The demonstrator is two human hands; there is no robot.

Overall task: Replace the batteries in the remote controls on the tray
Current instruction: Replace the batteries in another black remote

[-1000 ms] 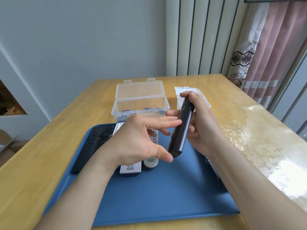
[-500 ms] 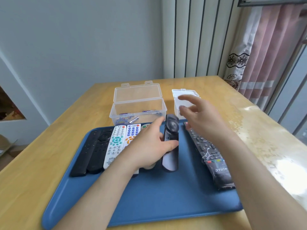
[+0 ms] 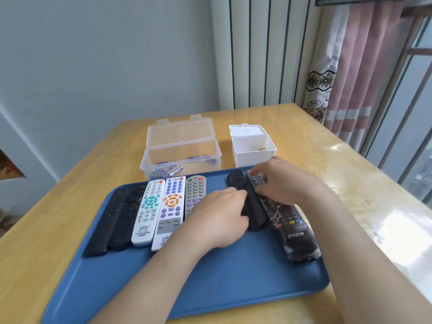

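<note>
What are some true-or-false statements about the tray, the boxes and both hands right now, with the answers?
1. The clear box behind the tray stands open. True.
2. The tray is red. False: it is blue.
3. The left hand touches a black remote lying on the tray. True.
4. The right hand is raised over the white box. False: it is down on the far end of the plastic-wrapped remote on the tray.
5. The white remote with teal buttons lies on the bare table. False: it lies on the tray, in the row of remotes.
</note>
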